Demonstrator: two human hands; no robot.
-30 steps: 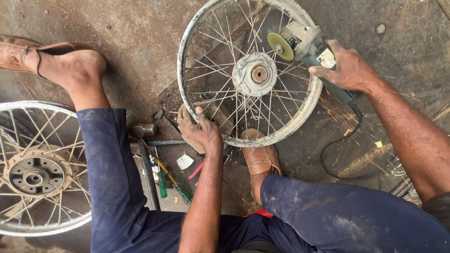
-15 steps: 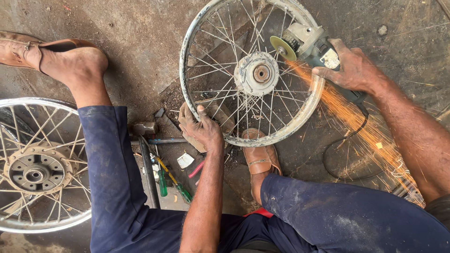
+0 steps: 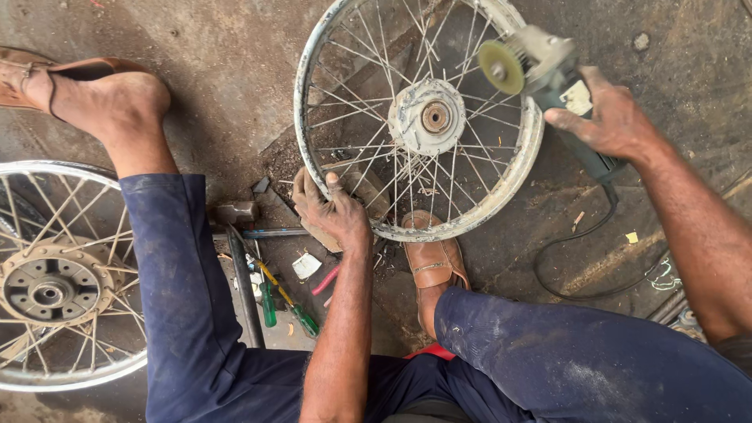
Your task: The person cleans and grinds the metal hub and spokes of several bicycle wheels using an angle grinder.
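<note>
Diagonally held angle grinder (image 3: 560,94), disc upper-left, right hand (image 3: 611,117)

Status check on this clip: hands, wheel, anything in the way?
Left hand grips spoked wheel at its lower rim. Right hand holds angle grinder, disc above rim, no sparks. Sandalled foot pins rim; cord trails clear.

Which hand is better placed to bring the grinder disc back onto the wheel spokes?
Right. The right hand already grips the grinder, its disc beside the wheel rim. The left hand is busy bracing the lower rim, likely needed there.
</note>
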